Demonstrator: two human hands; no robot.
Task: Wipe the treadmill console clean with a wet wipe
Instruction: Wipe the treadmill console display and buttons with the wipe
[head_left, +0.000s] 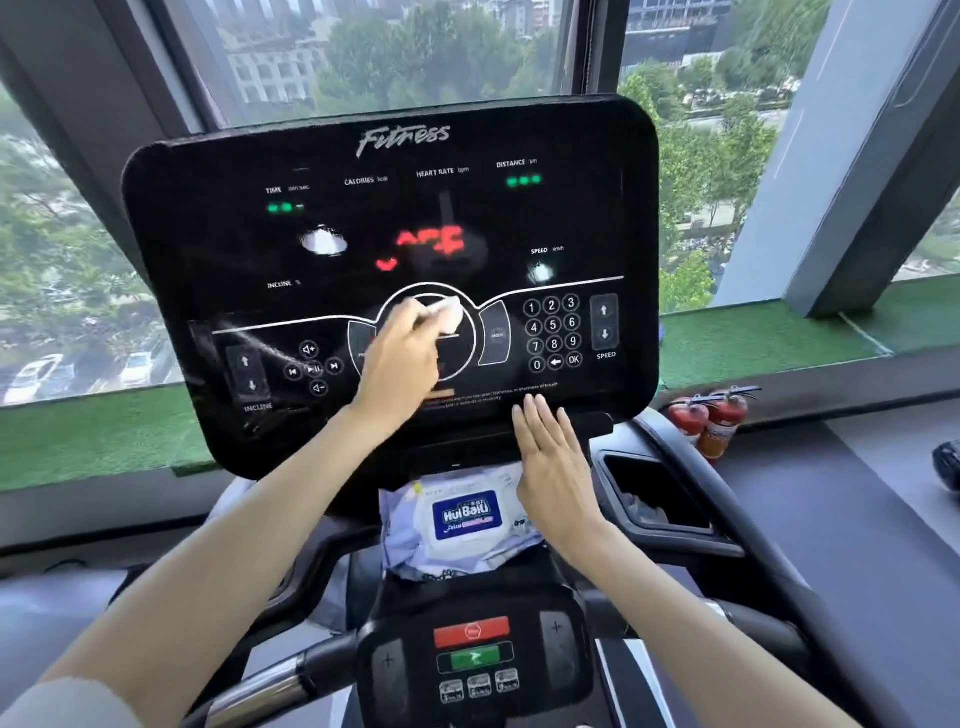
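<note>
While the crinkled plastic wipe pack (467, 514) lies on the near ledge, partly hidden beneath it, the right hand (553, 467) is held flat, fingers straight, tips at the glossy black treadmill console's (363, 218) lower edge. Farther up, the blurred left hand (400, 358) holds the crumpled white wet wipe (451, 314) against the console's central ring; the keypad (552, 332) to its right lies uncovered.

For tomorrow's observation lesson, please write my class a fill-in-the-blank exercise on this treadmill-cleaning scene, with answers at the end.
1. The left hand holds a white wet ____ against the console.
2. The right hand holds ____.
3. Across the console's top is printed the word ____.
4. The two fire extinguishers are coloured ____.
Answers: wipe; nothing; Fitness; red.
</note>
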